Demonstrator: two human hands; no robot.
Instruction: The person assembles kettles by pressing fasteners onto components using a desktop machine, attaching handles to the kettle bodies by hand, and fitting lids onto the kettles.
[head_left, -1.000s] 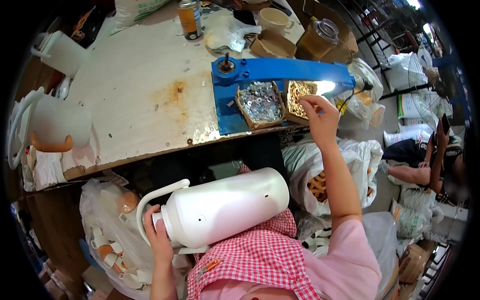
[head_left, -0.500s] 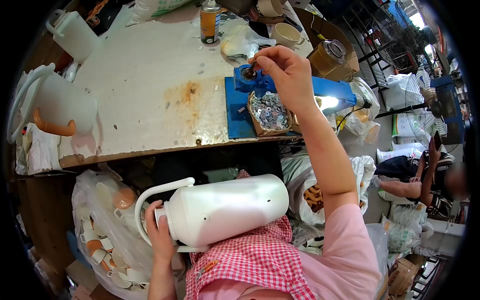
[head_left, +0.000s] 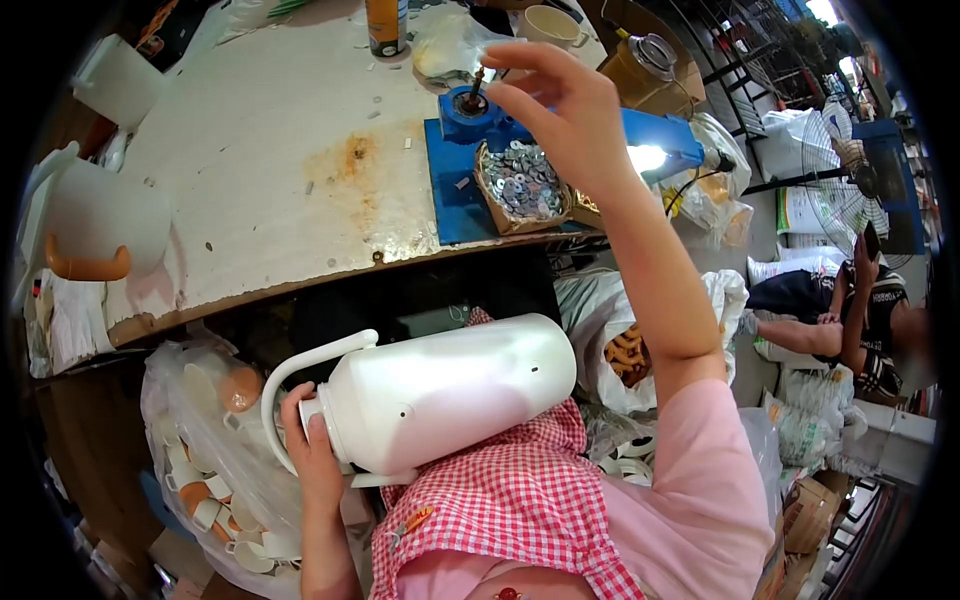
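Note:
A white vacuum jug (head_left: 455, 392) with a curved handle (head_left: 290, 385) lies on its side across my lap. Its neck is gripped by my left hand (head_left: 314, 445), with fingers closed round the rim. Two small dark holes show on the jug's side. Above the bench, my right hand (head_left: 565, 105) is open, its thumb and forefinger apart beside a small dark upright rod (head_left: 477, 88). That rod stands in the round socket of a blue fixture (head_left: 468, 118). Just below it, an open carton of metal washers (head_left: 522, 182) rests on the blue base.
A lit lamp (head_left: 646, 158) shines right of the fixture. On the bench (head_left: 270, 190) stand a spray can (head_left: 386, 25), a cup (head_left: 553, 27) and white jugs (head_left: 110, 215). Bags of cup-like parts (head_left: 225, 520) and orange handles (head_left: 628, 358) flank my lap. A person (head_left: 850, 310) sits far right.
My right thumb and fingers have spread and come off the small dark rod, which now stands uncovered in the socket. The view has shifted slightly; my left hand keeps its grip on the jug.

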